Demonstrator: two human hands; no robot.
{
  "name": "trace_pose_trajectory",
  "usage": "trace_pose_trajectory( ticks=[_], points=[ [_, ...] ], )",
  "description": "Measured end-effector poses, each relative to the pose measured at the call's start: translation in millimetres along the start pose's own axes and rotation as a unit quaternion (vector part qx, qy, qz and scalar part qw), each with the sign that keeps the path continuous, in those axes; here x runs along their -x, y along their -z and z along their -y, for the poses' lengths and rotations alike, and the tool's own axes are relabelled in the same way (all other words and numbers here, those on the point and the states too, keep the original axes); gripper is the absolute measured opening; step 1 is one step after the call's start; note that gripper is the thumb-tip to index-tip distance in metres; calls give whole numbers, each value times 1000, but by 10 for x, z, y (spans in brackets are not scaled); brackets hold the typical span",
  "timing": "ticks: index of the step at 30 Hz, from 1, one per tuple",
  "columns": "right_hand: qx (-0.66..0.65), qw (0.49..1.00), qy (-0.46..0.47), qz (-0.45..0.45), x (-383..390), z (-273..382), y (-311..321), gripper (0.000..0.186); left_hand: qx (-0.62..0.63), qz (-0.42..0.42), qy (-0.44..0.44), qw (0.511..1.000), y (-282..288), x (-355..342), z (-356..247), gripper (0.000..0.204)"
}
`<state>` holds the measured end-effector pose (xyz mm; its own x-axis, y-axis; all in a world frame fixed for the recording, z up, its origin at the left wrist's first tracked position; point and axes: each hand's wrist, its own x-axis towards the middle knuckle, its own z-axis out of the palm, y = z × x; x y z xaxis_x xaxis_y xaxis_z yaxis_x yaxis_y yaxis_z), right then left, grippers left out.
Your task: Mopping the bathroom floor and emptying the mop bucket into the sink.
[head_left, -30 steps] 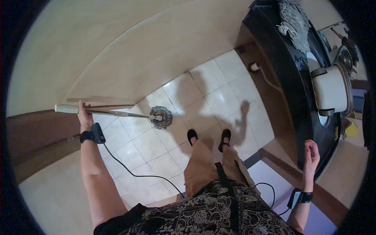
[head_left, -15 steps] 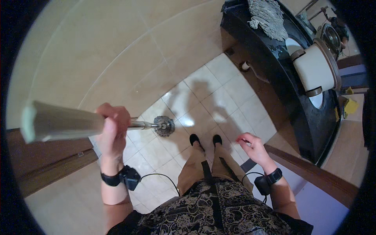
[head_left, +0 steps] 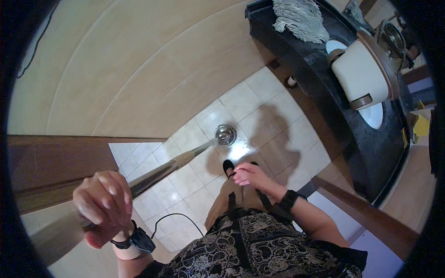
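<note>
My left hand is wrapped around the upper part of a long mop handle, pale at the top and metallic further down. The pole slants away to the right, ending in a round metal-looking disc at the tiled floor. No strings show around that disc. In front of my legs, my right hand hovers with fingers curled together, apart from the pole, and nothing shows in it. A grey-white string mop head lies on the black counter at the far right.
A white bucket with a brown rim stands on the counter over a white basin. Something yellow is at the far right. A beige tiled wall bounds the far left. Brown wood runs along the left.
My left hand has moved down and left, and the pole now slants more steeply. Its disc has shifted right and away. My right hand has moved left, in front of my legs.
</note>
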<state>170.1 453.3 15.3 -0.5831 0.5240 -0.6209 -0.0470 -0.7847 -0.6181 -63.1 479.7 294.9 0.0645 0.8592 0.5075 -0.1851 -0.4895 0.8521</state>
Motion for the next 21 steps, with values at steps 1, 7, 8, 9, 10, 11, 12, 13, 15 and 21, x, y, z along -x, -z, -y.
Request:
trace_pose_trajectory(
  ticks=[1,7,8,9,10,11,12,13,15,21],
  points=[
    [-7,1000,7,-1,-13,-58,56,23,-3,-2,4,1000,-144,35,66,45],
    [-414,889,-131,146,-273,-72,-177,60,-103,112,280,948,-250,622,306,31],
    [-475,857,-130,151,-370,-87,-197,66,-80,84,290,950,-308,759,371,30],
    [-485,861,-74,133,-445,-85,-254,61,-98,136,303,938,-338,763,310,29],
    [-515,839,-55,167,-662,-300,-160,51,-143,160,307,927,-397,714,248,27],
    [-533,835,-65,116,-728,-333,-211,43,-147,86,298,939,-431,761,177,28],
    [-549,830,-73,65,-785,-340,-253,35,-150,13,285,947,-465,820,107,28],
    [-551,829,-75,66,-855,-342,-287,35,-129,-40,261,956,-458,863,31,30],
    [-534,834,-134,-21,-962,-307,-381,27,-118,-145,220,957,-448,932,-69,38],
    [-305,936,-164,-63,-1228,-261,-470,21,-119,-249,200,940,-461,1057,137,32]
  ],
)
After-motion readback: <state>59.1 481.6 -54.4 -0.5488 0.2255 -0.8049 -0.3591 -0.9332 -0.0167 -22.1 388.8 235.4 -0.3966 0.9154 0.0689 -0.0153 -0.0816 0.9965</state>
